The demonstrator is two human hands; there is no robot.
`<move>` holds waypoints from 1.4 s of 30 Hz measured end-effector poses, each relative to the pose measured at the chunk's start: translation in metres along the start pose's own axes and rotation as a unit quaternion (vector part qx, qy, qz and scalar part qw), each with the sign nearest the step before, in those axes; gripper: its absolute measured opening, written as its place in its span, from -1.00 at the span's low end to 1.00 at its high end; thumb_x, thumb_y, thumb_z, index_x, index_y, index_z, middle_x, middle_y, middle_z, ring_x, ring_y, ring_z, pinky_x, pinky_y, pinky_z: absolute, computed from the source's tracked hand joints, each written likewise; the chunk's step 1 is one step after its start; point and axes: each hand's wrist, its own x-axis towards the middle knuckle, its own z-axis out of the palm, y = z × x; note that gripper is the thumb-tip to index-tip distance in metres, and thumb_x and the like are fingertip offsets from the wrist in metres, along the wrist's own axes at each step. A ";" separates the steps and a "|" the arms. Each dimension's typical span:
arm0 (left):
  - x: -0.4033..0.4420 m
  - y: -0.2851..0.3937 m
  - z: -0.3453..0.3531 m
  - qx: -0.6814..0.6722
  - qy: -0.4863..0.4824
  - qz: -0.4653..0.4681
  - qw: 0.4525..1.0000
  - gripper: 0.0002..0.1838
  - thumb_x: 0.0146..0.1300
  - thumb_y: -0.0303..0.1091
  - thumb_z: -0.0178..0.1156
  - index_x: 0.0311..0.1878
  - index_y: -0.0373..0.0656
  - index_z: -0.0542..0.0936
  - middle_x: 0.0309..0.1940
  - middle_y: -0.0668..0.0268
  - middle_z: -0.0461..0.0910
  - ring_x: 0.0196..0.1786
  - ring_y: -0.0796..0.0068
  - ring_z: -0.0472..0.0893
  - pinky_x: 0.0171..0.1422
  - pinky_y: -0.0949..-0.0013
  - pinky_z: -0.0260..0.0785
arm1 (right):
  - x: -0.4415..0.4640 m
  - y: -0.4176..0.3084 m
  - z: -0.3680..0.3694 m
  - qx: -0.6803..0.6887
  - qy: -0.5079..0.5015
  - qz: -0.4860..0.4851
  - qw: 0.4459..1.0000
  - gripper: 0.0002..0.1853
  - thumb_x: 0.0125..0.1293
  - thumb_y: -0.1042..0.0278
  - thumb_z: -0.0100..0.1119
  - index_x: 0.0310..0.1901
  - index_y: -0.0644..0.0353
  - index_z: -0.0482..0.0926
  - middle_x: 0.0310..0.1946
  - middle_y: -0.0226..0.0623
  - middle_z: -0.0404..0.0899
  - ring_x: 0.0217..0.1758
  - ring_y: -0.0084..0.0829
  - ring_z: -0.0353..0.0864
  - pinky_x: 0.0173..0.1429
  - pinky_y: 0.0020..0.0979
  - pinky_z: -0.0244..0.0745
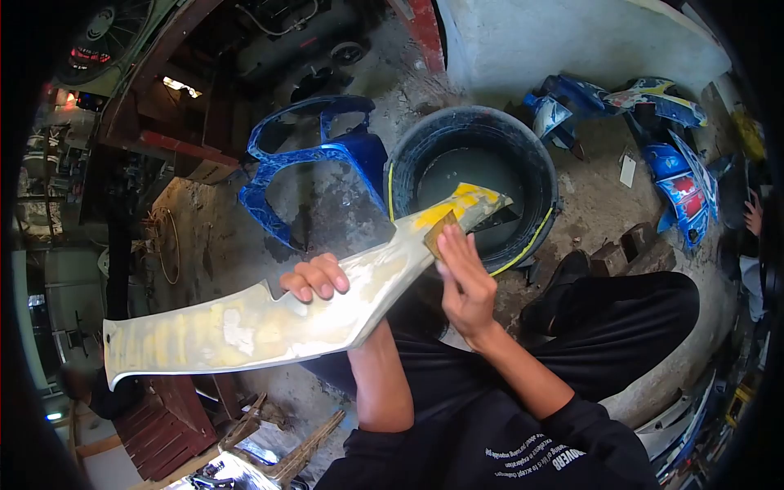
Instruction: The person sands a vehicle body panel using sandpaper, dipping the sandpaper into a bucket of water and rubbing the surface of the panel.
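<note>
A long, curved motorcycle body panel (269,322), off-white with yellow and pale grey patches, lies across my lap at a slant. My left hand (317,278) grips it from beneath, the fingers hooked over its upper edge and the palm hidden. Near the narrow yellow end, my right hand (467,282) presses a small brownish piece of sandpaper (439,234) flat to the surface, fingers together. That end reaches over a large dark bucket (539,163) with cloudy water inside.
A blue fairing frame (359,159) lies on the floor left of the bucket. More blue fairing parts (682,188) rest at the right, near broken bricks (637,249). Another person's hand (753,214) shows at the right edge. A wooden structure (167,425) stands lower left.
</note>
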 end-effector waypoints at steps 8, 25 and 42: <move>-0.002 0.004 -0.005 0.007 -0.031 -0.003 0.999 -0.79 0.52 -0.20 0.15 -0.20 -0.09 0.43 -0.40 0.33 0.42 -0.30 0.38 0.49 0.11 0.28 0.27 | -0.003 0.011 -0.003 0.012 0.015 0.031 0.999 -0.54 0.24 0.68 0.24 0.20 0.27 0.66 0.27 -0.02 0.61 0.47 -0.03 0.48 0.56 0.03 0.32; -0.004 -0.002 -0.002 0.048 -0.034 0.026 0.998 -0.70 0.54 -0.07 0.13 -0.23 -0.06 0.41 -0.42 0.33 0.46 -0.36 0.43 0.50 -0.12 0.37 0.31 | 0.009 0.002 -0.004 0.044 0.020 0.063 0.997 -0.55 0.28 0.70 0.22 0.22 0.29 0.65 0.26 -0.01 0.62 0.44 -0.06 0.51 0.55 -0.04 0.34; -0.003 -0.005 0.011 0.039 -0.063 -0.002 0.997 -0.70 0.54 -0.08 0.12 -0.25 -0.04 0.37 -0.45 0.35 0.40 -0.37 0.43 0.44 0.02 0.31 0.24 | -0.001 0.012 -0.012 0.065 0.005 0.059 0.996 -0.51 0.22 0.75 0.22 0.22 0.32 0.65 0.26 -0.04 0.62 0.42 -0.10 0.54 0.54 -0.11 0.38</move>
